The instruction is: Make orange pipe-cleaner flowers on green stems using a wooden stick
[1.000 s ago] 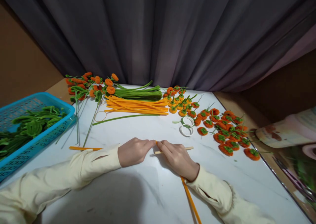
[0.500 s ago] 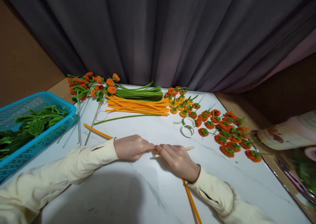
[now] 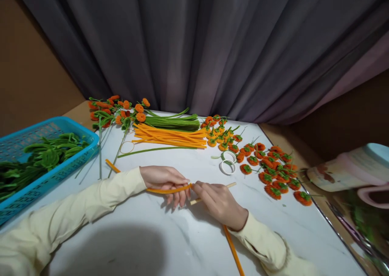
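Observation:
My left hand (image 3: 167, 180) is turned with its palm partly showing and its fingers loosely spread. An orange pipe cleaner (image 3: 164, 191) lies across those fingers, under the thumb, and reaches my right hand (image 3: 220, 203). That hand is closed, fingertips pinched at the pipe cleaner where it meets the other hand. A thin wooden stick (image 3: 231, 185) is also in the right hand, poking out on both sides. From beneath the right wrist, an orange length (image 3: 232, 249) runs toward the near edge. Whether it is the same pipe cleaner is hidden.
Bundles of orange pipe cleaners (image 3: 170, 136) and green pipe cleaners (image 3: 176, 123) lie behind the hands. Orange flower heads (image 3: 273, 172) spread to the right, near white tape rolls (image 3: 227, 167). A blue basket (image 3: 88, 146) of green leaves and stemmed flowers (image 3: 139, 117) are left; a cup (image 3: 343, 170) stands right.
My left hand has loosened from a closed grip and turned palm outward, baring the orange pipe cleaner across its fingers. My right hand keeps its pinch. The view has shifted slightly.

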Demonstrator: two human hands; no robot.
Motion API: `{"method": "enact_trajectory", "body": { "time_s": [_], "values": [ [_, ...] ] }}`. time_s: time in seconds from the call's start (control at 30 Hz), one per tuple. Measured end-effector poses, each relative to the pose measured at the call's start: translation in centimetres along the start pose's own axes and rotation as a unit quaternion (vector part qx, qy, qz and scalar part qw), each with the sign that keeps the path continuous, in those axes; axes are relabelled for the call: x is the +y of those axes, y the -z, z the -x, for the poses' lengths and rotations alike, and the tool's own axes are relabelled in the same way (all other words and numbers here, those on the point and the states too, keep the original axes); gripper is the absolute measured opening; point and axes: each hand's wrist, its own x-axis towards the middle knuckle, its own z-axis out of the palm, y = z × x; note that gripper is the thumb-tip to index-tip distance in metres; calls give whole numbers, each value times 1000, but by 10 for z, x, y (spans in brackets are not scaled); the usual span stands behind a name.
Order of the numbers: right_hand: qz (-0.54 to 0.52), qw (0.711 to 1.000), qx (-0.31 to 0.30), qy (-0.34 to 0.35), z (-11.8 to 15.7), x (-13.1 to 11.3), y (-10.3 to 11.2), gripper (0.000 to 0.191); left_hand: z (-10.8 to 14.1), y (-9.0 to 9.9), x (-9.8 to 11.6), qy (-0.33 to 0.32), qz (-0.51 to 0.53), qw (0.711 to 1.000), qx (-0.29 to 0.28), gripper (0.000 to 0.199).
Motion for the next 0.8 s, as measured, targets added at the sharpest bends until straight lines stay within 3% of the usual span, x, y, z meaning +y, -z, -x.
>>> {"method": "enact_trajectory", "body": {
  "time_s": [0.17, 0.27, 0.43, 0.53, 0.6, 0.67, 0.73, 0.8],
  "values": [
    [64, 998, -10, -5, 4, 11, 14, 24, 6, -2, -2, -2, 83, 996, -41, 22],
    [105, 993, -44, -22, 12, 26, 25, 25, 9, -4, 0, -19, 92, 995, -24, 23],
    [179, 968, -55, -170, 27, 40, 51, 30, 8, -7, 0, -45, 80, 996, 23, 30],
    [119, 952, -22, -281, 32, 30, 71, 31, 2, -10, -5, -77, 49, 994, 59, 32],
    [-24, 947, -30, -319, 33, 15, 78, 31, -4, -13, -11, -109, 12, 990, 92, 34],
    [-210, 912, -84, -342, 31, -3, 76, 36, -11, -17, -18, -140, -34, 980, 135, 38],
    [-372, 830, -154, -385, 27, -20, 65, 35, -16, -23, -23, -158, -79, 969, 172, 42],
    [-477, 747, -177, -427, 23, -34, 50, 41, -16, -30, -24, -168, -110, 961, 190, 42]
  ]
}}
